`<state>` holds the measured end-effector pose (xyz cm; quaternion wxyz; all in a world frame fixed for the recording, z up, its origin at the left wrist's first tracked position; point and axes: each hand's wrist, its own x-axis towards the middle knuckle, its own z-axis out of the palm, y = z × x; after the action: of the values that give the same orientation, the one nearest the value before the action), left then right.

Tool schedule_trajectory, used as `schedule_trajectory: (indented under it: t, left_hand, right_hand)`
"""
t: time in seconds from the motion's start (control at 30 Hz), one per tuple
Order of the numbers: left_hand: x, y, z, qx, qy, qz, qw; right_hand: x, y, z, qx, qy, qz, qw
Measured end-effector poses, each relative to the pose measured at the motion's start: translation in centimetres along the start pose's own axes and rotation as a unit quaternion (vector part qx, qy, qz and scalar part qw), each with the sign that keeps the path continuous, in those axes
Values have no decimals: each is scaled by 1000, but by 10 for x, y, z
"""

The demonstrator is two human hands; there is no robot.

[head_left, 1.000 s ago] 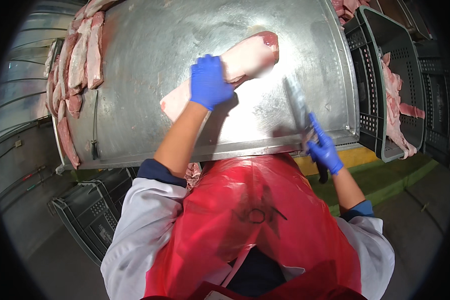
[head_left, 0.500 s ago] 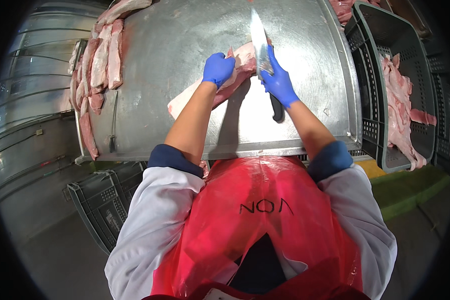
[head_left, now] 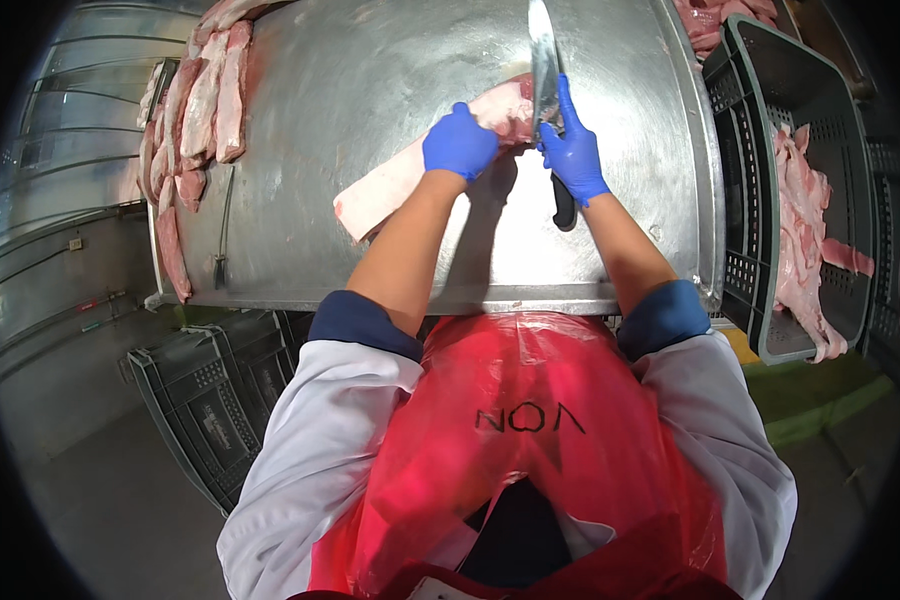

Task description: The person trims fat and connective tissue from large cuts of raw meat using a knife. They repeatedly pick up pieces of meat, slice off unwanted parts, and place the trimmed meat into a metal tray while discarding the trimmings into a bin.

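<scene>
Meat-cutting plant: steel table (head_left: pixel 370 90), meat crates (head_left: pixel 760 200)

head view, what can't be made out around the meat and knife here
- Head view: where the knife edge meets the slab of meat, hidden by the right hand.
- Slab's middle, under the left hand.
- Knife tip, cut off by the top edge.
- Grey crate contents, partly past the rim.
</scene>
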<state>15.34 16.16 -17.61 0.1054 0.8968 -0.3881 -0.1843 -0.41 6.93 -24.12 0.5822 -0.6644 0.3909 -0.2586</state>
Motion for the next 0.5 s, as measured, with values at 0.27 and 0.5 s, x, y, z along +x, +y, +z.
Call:
schedule_trajectory:
  t: [0.27,0.5]
  left_hand:
    - [5,-3,-8,-32,20,-12,999]
    - [7,-11,-6,-38,38,32,998]
  right_hand:
    - [-41,2,24,-119,-103,57,986]
    - [-34,-13,26,-102,-120,-6,988]
